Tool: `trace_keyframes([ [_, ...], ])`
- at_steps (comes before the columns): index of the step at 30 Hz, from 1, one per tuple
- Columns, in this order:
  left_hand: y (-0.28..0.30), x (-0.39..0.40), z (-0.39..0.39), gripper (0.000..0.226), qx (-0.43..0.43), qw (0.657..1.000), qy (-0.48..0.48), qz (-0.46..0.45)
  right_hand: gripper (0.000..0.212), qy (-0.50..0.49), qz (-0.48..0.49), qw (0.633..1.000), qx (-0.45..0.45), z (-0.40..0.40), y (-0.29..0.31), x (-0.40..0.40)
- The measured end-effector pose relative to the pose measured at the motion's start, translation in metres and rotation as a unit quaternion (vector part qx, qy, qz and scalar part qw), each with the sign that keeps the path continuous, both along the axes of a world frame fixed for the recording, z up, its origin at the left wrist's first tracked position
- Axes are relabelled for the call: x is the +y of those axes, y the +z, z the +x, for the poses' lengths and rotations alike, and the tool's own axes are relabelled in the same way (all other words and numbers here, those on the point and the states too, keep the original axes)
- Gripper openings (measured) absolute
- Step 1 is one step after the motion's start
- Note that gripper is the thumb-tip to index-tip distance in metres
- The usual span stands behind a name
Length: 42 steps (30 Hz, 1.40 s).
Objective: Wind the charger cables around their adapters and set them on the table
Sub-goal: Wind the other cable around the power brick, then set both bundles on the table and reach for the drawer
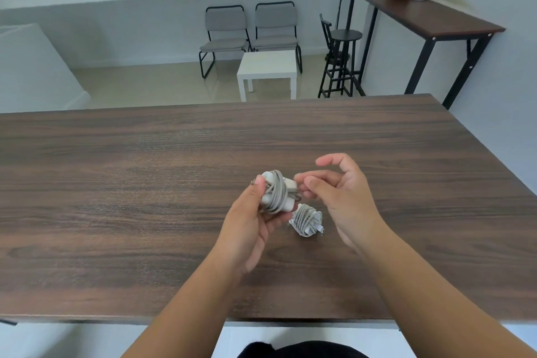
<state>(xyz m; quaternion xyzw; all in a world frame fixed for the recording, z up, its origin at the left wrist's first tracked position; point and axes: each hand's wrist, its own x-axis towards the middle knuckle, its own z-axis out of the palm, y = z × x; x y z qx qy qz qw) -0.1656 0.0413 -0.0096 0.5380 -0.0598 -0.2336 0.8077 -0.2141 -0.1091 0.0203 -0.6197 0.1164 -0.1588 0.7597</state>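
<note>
My left hand [255, 218] holds a white adapter [277, 193] above the dark wooden table [130, 183]. A grey cable is wound around the adapter in several loops. My right hand [340, 192] pinches the cable's free end between thumb and fingers, right beside the adapter; its upper finger is raised. A second white adapter [307, 220] with its cable wound around it lies on the table just below and between my hands.
Beyond the table's far edge stand two grey chairs [250, 35], a small white side table [267, 68] and a black stool [343, 61]. A tall brown console table [430, 17] with a vase and a bottle stands at the right wall.
</note>
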Motion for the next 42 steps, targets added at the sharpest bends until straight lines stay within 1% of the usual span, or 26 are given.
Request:
trace_keyframes([
  [1,-0.001,0.001,-0.001,0.054,0.027,0.999,0.005,-0.020,0.027,-0.010,0.002,1.000,0.002,0.000,-0.002,-0.001],
  [3,-0.004,0.003,-0.002,0.053,0.040,0.998,0.007,-0.049,0.022,-0.004,-0.030,0.999,0.025,0.001,-0.008,-0.004],
  [5,-0.010,0.006,-0.002,0.047,0.010,0.996,0.014,-0.085,0.018,0.026,-0.060,0.996,0.056,0.001,-0.013,-0.005],
  [6,-0.013,0.007,-0.001,0.044,-0.017,0.995,0.028,-0.092,0.016,0.036,-0.071,0.995,0.064,0.001,-0.015,-0.005],
  [7,-0.017,0.008,0.001,0.043,-0.052,0.994,0.050,-0.080,0.016,0.036,-0.085,0.993,0.069,0.002,-0.017,-0.006],
  [8,-0.022,0.010,0.003,0.043,-0.089,0.992,0.074,-0.051,0.016,0.027,-0.108,0.991,0.073,0.003,-0.020,-0.007],
  [10,-0.032,0.016,0.007,0.045,-0.150,0.983,0.101,0.018,0.017,0.000,-0.197,0.977,0.088,0.004,-0.029,-0.011],
  [12,-0.043,0.023,0.011,0.049,-0.191,0.971,0.107,0.094,0.020,-0.005,-0.308,0.944,0.118,0.005,-0.043,-0.017],
  [13,-0.048,0.027,0.013,0.051,-0.207,0.962,0.108,0.139,0.026,0.007,-0.349,0.928,0.134,0.005,-0.051,-0.019],
  [14,-0.053,0.032,0.014,0.053,-0.222,0.951,0.109,0.186,0.034,0.027,-0.374,0.914,0.154,0.005,-0.060,-0.020],
  [16,-0.061,0.040,0.016,0.058,-0.248,0.926,0.105,0.263,0.057,0.074,-0.384,0.901,0.187,0.003,-0.072,-0.019],
  [18,-0.066,0.044,0.016,0.058,-0.264,0.912,0.093,0.300,0.074,0.094,-0.405,0.890,0.185,0.004,-0.081,-0.017],
  [19,-0.067,0.044,0.016,0.059,-0.276,0.905,0.084,0.312,0.078,0.096,-0.423,0.884,0.173,0.005,-0.085,-0.015],
  [21,-0.070,0.043,0.017,0.058,-0.317,0.881,0.063,0.345,0.077,0.088,-0.455,0.875,0.141,0.009,-0.093,-0.010],
  [23,-0.072,0.041,0.017,0.057,-0.359,0.851,0.046,0.381,0.068,0.067,-0.480,0.867,0.114,0.012,-0.102,-0.004],
  [26,-0.070,0.043,0.016,0.062,-0.378,0.835,0.017,0.399,0.059,0.044,-0.492,0.864,0.092,0.015,-0.110,0.002],
  [29,-0.069,0.053,0.018,0.074,-0.374,0.839,-0.043,0.392,0.064,0.045,-0.483,0.871,0.077,0.015,-0.111,0.002],
  [31,-0.068,0.060,0.019,0.078,-0.348,0.856,-0.073,0.374,0.073,0.073,-0.472,0.876,0.061,0.012,-0.109,-0.001],
  [33,-0.068,0.064,0.022,0.080,-0.326,0.869,-0.078,0.365,0.077,0.102,-0.464,0.879,0.047,0.009,-0.106,-0.004],
  [35,-0.069,0.064,0.023,0.084,-0.315,0.874,-0.061,0.366,0.077,0.123,-0.465,0.876,0.028,0.008,-0.105,-0.004],
  [38,-0.071,0.061,0.021,0.088,-0.309,0.881,-0.020,0.357,0.071,0.144,-0.483,0.863,0.019,0.006,-0.107,-0.004],
  [42,-0.072,0.061,0.016,0.089,-0.305,0.887,0.037,0.344,0.066,0.141,-0.491,0.860,0.019,0.004,-0.110,-0.003],
])
